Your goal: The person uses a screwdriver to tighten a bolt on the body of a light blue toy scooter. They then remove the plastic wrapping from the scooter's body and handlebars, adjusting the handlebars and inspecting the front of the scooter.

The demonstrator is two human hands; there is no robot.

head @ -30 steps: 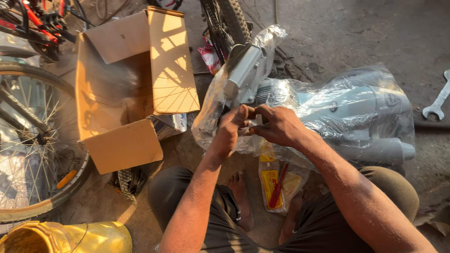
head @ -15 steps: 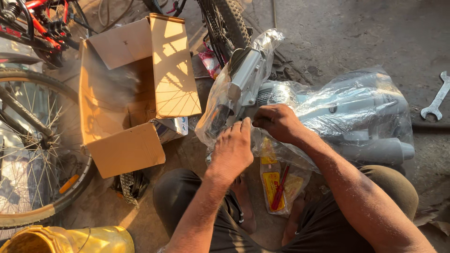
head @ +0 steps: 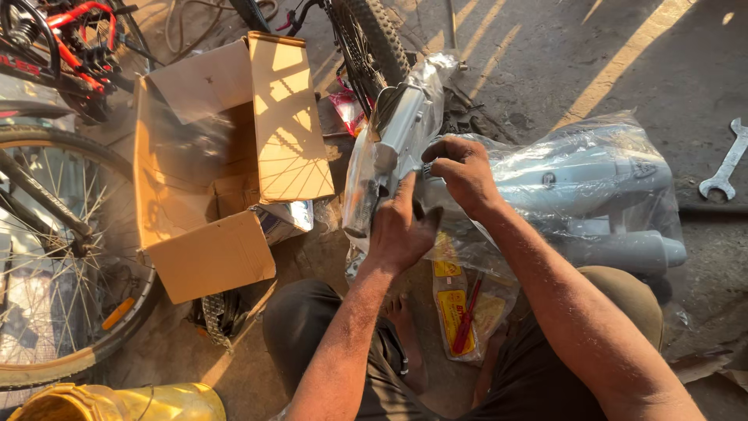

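2 hands work a grey metal part in clear plastic wrap (head: 393,136): left hand (head: 401,230) cups it steady, fingers curled; right hand (head: 460,168) pinches the wrapping, fingers closed.

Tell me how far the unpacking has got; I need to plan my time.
Done: the cardboard box lies open on the ground. In hand: the left hand and right hand grip a silver part wrapped in clear plastic. Left: the grey parts beside it remain bagged, and the yellow packet looks unopened.
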